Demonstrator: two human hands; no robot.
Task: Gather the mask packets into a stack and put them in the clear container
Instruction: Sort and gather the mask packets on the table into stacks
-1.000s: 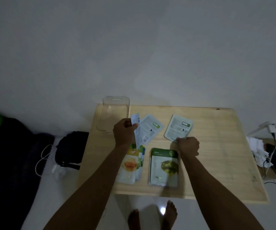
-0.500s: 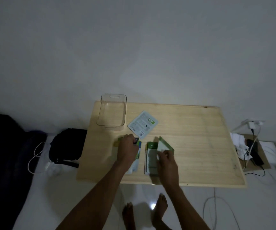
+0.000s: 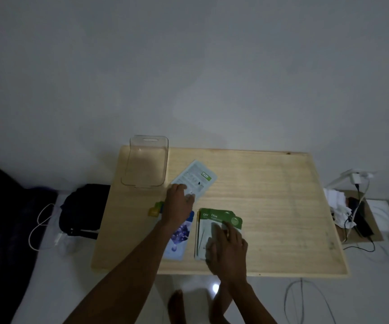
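Note:
A white mask packet (image 3: 197,177) lies face down next to the clear container (image 3: 145,162) at the table's back left. My left hand (image 3: 179,202) reaches over it, fingertips resting on its near corner. Under my left forearm lies a blue packet (image 3: 180,235), with a yellow-green packet (image 3: 155,209) peeking out to its left. Two green "Olive" packets (image 3: 219,218) overlap near the front edge. My right hand (image 3: 228,245) lies flat on them, fingers spread. The container holds nothing.
The wooden table (image 3: 270,206) stands against a white wall. A black bag (image 3: 81,211) and a white cable (image 3: 40,225) lie on the floor to the left. Chargers and cables (image 3: 354,206) sit to the right. My bare feet (image 3: 177,305) show below the front edge.
My left hand left the near-left pile and reached up to the white packet. My right hand laid the second green packet on the first and now presses on both.

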